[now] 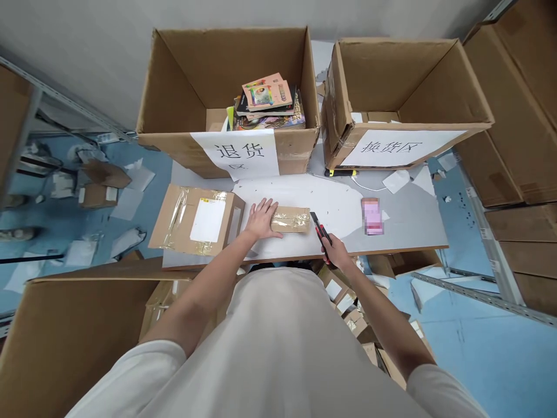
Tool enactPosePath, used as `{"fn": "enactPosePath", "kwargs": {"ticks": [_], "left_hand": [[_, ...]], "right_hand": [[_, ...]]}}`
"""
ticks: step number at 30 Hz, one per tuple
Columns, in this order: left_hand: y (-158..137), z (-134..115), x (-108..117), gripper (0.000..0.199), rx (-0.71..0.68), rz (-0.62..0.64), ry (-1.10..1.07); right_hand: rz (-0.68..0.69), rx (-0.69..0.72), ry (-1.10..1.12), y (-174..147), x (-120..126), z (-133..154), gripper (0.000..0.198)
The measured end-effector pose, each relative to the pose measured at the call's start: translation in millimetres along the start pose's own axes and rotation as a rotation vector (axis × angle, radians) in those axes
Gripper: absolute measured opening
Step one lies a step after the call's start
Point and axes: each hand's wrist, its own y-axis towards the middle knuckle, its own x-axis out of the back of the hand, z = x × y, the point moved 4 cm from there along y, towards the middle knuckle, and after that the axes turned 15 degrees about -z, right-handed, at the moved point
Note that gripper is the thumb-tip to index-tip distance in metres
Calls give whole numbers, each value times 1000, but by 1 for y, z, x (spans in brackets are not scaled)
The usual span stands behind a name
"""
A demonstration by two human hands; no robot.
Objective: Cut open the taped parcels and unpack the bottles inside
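Observation:
A small taped cardboard box (290, 220) lies flat on the white-topped table (270, 249) in front of me. My left hand (261, 220) rests on its left end, fingers spread and pointing away from me. In my right hand (336, 251) is a black and red utility knife (321, 232), its blade pointing up toward the box's right end. Blade and box look slightly apart. To the left stands a larger taped carton (198, 220) with a white label on its side.
Behind are two big open cartons: the left carton (174, 145) holds several books (267, 96), the right carton (331, 116) some white items. A yellow-black tool (340, 173), a white cable and a pink pixelated item (372, 216) lie rightward. Boxes (348, 307) fill the space below the table.

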Motion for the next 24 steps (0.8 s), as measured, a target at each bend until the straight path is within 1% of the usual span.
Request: {"fn": "enactPosePath", "kwargs": {"ticks": [2, 5, 7, 10, 14, 17, 21, 24], "left_hand": [[2, 4, -5, 109, -5, 6, -46], [1, 8, -9, 102, 21, -48, -97], [0, 9, -10, 101, 35, -79, -116], [-1, 10, -13, 101, 29, -104, -135], [-2, 11, -14, 101, 21, -125, -143], [-2, 11, -13, 100, 36, -117, -140], [-2, 11, -12, 100, 48, -109, -134], [-2, 11, -12, 101, 37, -123, -138]], "right_hand": [[-20, 23, -115, -2, 2, 4, 20], [-32, 87, -363, -5, 10, 13, 20], [-42, 134, -505, -6, 14, 19, 21], [-34, 185, -639, -9, 16, 28, 22], [5, 207, -710, -12, 17, 36, 23], [9, 203, -725, -18, 17, 40, 22], [8, 170, -723, -26, 16, 39, 21], [54, 144, -694, -30, 14, 36, 23]]}}
